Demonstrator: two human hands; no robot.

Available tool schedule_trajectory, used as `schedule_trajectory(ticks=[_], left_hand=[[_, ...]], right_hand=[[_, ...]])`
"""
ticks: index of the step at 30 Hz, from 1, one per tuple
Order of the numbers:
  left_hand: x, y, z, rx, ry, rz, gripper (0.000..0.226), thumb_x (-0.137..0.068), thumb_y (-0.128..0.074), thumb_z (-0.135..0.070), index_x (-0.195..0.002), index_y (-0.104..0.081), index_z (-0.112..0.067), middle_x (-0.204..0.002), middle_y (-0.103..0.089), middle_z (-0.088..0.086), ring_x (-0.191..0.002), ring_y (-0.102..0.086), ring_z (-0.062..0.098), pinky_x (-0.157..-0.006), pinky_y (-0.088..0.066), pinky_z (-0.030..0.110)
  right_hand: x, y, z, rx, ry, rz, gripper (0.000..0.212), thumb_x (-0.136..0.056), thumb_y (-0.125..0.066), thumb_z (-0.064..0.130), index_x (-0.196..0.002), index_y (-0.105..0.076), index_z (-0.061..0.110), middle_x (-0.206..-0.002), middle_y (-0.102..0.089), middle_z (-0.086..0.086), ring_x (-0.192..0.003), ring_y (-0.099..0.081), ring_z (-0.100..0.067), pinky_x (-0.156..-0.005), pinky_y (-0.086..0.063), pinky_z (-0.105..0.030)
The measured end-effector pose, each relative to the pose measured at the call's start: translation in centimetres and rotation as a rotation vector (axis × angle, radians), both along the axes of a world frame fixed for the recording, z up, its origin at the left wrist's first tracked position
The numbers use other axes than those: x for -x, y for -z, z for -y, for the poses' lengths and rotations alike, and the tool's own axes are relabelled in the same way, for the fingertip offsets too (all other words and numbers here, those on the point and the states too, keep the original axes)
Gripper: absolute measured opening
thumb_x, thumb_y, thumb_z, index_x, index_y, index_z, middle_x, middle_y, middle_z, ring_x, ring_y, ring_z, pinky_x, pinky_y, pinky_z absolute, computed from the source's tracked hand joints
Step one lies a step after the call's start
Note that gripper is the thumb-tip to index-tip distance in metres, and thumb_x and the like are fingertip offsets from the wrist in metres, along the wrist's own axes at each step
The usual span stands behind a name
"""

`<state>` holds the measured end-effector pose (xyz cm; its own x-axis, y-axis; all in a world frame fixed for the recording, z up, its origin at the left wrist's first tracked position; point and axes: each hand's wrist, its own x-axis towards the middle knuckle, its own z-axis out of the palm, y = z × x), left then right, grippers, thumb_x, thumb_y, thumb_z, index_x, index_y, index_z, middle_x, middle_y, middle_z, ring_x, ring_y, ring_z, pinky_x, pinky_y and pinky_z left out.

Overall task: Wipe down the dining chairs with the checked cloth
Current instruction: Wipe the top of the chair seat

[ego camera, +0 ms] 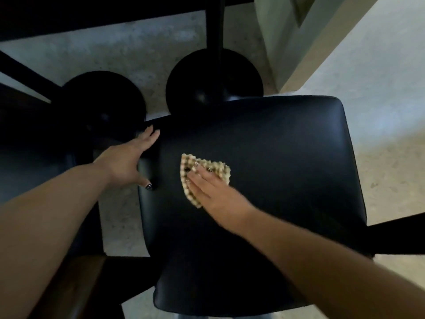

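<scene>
I am pressing my right hand point(208, 187) flat onto the checked cloth point(202, 174), my fingers point(195, 174) lying straight and close together on top of it rather than curling round it. The cloth is lying bunched on the black padded seat point(276, 162) of the dining chair, toward the seat's left edge and about midway between its front and back edges; part of it is showing beyond my fingertips and part along the left side of my palm.

My left hand point(128, 161) is reaching to the seat's left edge, near its far left corner. Its fingers are stretching out nearly straight and together along the dark chair frame point(151, 157) there, with the thumb spreading away below them; I cannot tell how firmly they are touching the frame.

Beyond the seat's far edge, two round black pedestal bases point(213, 81) are standing on the pale speckled floor point(138, 54), one just past the edge, the other further left.
</scene>
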<state>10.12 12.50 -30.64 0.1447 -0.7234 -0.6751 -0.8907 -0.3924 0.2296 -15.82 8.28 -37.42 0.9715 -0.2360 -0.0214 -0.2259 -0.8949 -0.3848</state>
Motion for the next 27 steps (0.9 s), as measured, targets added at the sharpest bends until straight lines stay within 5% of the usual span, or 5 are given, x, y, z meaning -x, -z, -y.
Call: schedule_trajectory(ticks=[6, 10, 19, 25, 27], left_hand=[[-0.3, 0.9, 0.1, 0.006, -0.02, 0.063, 0.136, -0.06, -0.092, -0.027, -0.155, 0.005, -0.025, -0.16, 0.01, -0.011, -0.147, -0.011, 0.011, -0.118, -0.023, 0.03], [-0.5, 1.0, 0.8, -0.001, -0.351, -0.299, 0.11, -0.076, -0.073, 0.012, -0.155, -0.004, -0.023, -0.161, 0.005, -0.01, -0.147, -0.015, 0.013, -0.111, -0.022, 0.021], [-0.7, 0.7, 0.4, 0.037, -0.106, -0.038, 0.097, -0.087, -0.061, 0.002, -0.154, 0.001, -0.03, -0.161, 0.006, -0.013, -0.147, -0.017, 0.015, -0.118, -0.025, 0.031], [-1.4, 0.8, 0.4, 0.064, -0.084, -0.002, 0.094, -0.087, -0.064, -0.003, -0.154, -0.007, -0.034, -0.16, -0.002, -0.017, -0.144, -0.028, 0.014, -0.115, -0.031, 0.038], [-1.4, 0.9, 0.4, 0.082, -0.092, -0.003, 0.094, -0.086, -0.066, -0.002, -0.154, -0.009, -0.034, -0.16, -0.005, -0.017, -0.142, -0.032, 0.015, -0.114, -0.033, 0.036]], right_hand=[[7.0, -1.3, 13.6, -0.048, 0.921, -0.064, 0.063, -0.085, -0.041, -0.011, -0.145, -0.038, 0.009, -0.155, -0.027, -0.008, -0.145, -0.018, -0.026, -0.119, -0.017, -0.034], [2.7, -1.6, 12.0, -0.056, 1.223, 0.074, 0.064, -0.08, -0.041, -0.015, -0.142, -0.04, 0.001, -0.153, -0.03, -0.015, -0.145, -0.018, -0.029, -0.12, -0.011, -0.032], [0.0, -0.6, 1.0, -0.032, -0.338, -0.08, 0.04, -0.099, -0.035, 0.009, -0.136, -0.05, 0.006, -0.142, -0.048, -0.01, -0.133, -0.042, -0.021, -0.114, -0.026, -0.026], [-2.6, -2.0, 11.5, -0.097, 0.868, 0.009, 0.057, -0.082, -0.045, -0.011, -0.138, -0.045, 0.0, -0.15, -0.035, -0.018, -0.142, -0.025, -0.032, -0.117, -0.011, -0.029], [-6.7, -2.4, 8.3, -0.127, 0.884, 0.033, 0.054, -0.078, -0.047, -0.01, -0.132, -0.05, -0.005, -0.144, -0.041, -0.023, -0.138, -0.03, -0.037, -0.116, -0.014, -0.034]])
